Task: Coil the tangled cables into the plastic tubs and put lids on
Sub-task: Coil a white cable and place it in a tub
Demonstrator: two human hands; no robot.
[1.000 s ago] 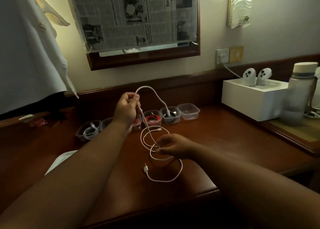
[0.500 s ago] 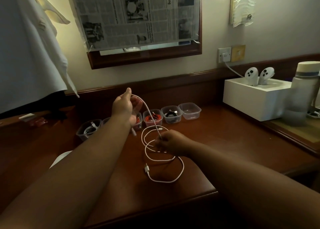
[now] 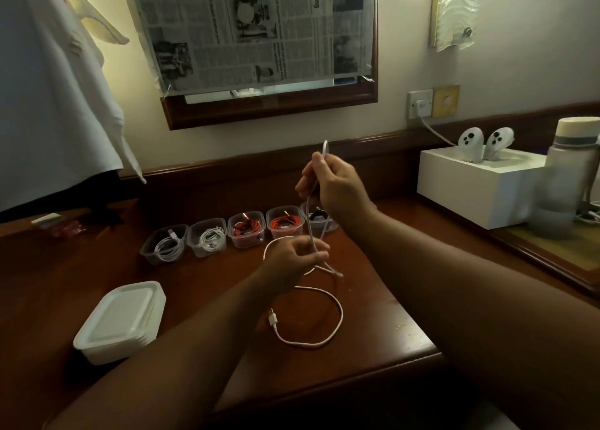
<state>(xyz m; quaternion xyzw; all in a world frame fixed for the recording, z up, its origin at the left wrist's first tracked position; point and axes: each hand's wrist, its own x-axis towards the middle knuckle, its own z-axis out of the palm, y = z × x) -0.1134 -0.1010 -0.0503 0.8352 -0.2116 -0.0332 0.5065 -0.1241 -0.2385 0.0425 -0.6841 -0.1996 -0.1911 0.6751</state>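
- My right hand (image 3: 337, 186) is up high. Its fingers (image 3: 319, 171) are curled round the white cable (image 3: 328, 319) and pinch it, and a small bend of cable pokes out above them.
- My left hand (image 3: 293, 259) is lower down, just over the bench (image 3: 373, 299). Its fingers (image 3: 316, 251) are pinching the same cable where the strands cross in a little tangle.
- Between my two hands the cable runs almost straight up and down. So the long way of the cable goes from the top hand down to the bottom hand.
- Below my left hand the rest of the cable lies flat on the bench in one big round loop, close to me. The plug end (image 3: 273, 319) lies at the left side of that loop.
- My left hand is nearer to the loose loop and the plug. I think that hand should gather the loop, while the right hand holds the top.
- Behind my hands is a row of tubs (image 3: 246, 231). Two hold white cables, two hold red ones, and one with something dark in it is partly hidden by my right wrist. None has a lid yet.
- The stack of lids (image 3: 120, 322) sits on the bench at my left, well apart from the tubs.
- I cannot see an empty tub for this cable from here.
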